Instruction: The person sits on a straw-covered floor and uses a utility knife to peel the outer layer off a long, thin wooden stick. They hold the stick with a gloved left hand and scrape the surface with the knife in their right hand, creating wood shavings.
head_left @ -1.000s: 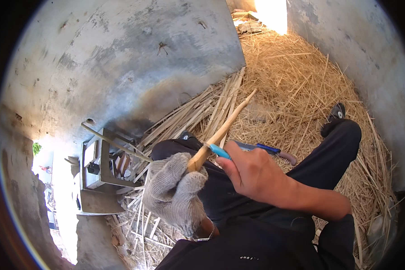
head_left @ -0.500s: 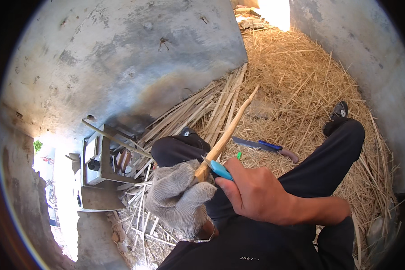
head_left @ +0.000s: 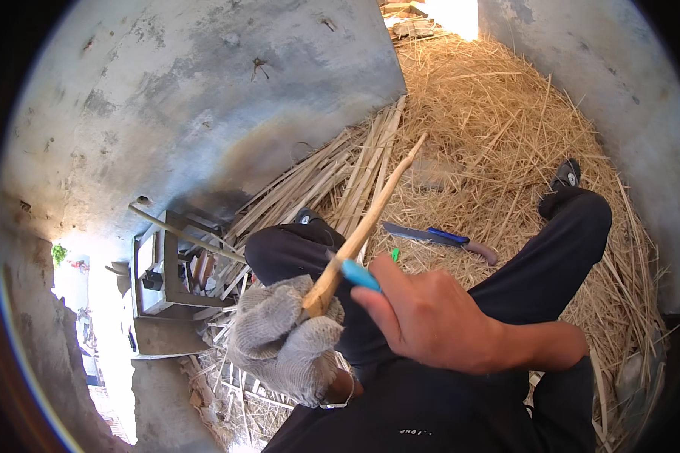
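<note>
Over the lap, the gloved left hand (head_left: pixel 283 343) gripped the stick (head_left: pixel 366 226) while the right hand (head_left: pixel 431 321), clutching a blue-handled blade (head_left: pixel 359 275), had slid down to its base.

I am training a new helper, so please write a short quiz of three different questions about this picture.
1. True or false: the left hand wears a knitted glove.
2. What does the right hand hold against the stick? A) a blue-handled tool B) a rope C) a brush
3. What lies on the straw beyond the knees?

Key: 1 true; 2 A; 3 a knife with a blue and brown handle.
</note>
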`<action>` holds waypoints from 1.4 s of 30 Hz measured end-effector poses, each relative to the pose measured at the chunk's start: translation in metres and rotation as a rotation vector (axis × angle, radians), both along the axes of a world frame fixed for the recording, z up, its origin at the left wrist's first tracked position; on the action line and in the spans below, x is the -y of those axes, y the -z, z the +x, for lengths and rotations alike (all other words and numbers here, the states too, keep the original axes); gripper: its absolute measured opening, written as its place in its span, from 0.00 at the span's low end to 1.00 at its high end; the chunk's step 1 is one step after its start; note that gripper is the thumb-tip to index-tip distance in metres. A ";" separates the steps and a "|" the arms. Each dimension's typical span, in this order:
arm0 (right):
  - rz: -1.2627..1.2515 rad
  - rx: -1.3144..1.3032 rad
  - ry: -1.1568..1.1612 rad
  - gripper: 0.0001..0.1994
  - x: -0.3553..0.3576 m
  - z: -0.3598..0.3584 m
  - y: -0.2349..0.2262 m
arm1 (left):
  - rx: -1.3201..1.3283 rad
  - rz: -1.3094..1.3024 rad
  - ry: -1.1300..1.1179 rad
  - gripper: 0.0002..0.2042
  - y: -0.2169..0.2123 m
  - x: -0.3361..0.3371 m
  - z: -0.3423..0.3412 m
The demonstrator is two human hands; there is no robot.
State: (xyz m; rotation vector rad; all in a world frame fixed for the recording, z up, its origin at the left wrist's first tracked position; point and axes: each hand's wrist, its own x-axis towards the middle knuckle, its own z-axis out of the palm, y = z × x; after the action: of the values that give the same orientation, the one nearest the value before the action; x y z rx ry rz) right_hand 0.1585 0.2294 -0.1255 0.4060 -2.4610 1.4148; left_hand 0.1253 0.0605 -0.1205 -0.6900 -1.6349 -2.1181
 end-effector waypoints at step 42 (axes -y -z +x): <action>-0.300 -0.098 -0.042 0.14 0.012 0.025 0.006 | -0.125 -0.172 -0.186 0.16 0.017 -0.015 0.009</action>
State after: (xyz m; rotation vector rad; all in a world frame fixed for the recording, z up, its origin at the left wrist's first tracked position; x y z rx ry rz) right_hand 0.1837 0.2172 -0.1316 0.4498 -2.1299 1.7045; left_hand 0.1344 0.0756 -0.1372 -0.6785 -1.7528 -1.7862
